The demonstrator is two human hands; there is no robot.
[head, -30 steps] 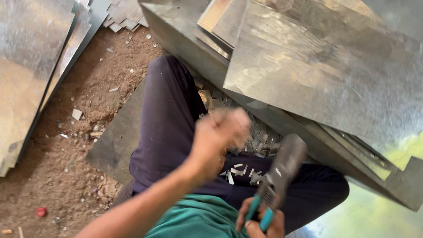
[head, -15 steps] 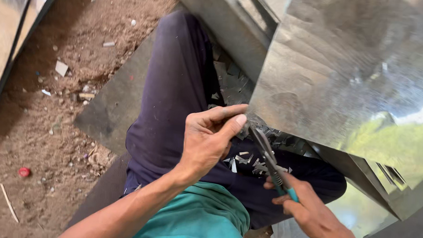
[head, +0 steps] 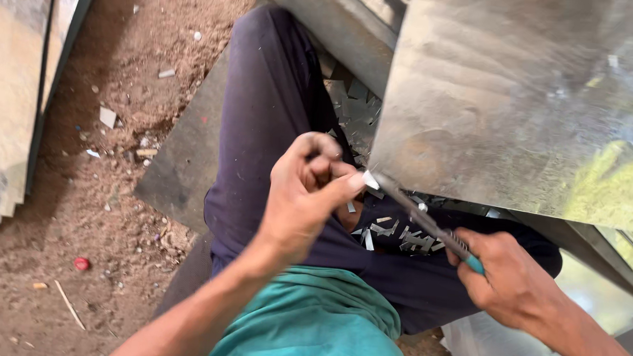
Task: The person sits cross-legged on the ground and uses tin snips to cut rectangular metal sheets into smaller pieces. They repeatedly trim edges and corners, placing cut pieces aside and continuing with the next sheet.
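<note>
Your left hand (head: 305, 199) pinches the lower corner of one large galvanised metal sheet (head: 515, 101), thumb tip pressed against the edge and the other fingers curled in. Your right hand (head: 509, 283) is closed around the teal handles of one pair of tin snips (head: 427, 224), whose blades run up to that same corner, meeting the sheet just beside your thumb. The sheet leans over your lap, above your dark trousers (head: 276, 120). Many small metal offcuts (head: 392, 233) lie scattered on your lap, too many to count. One small red cap (head: 81, 264) sits on the dirt floor (head: 84, 212), well apart to your left.
</note>
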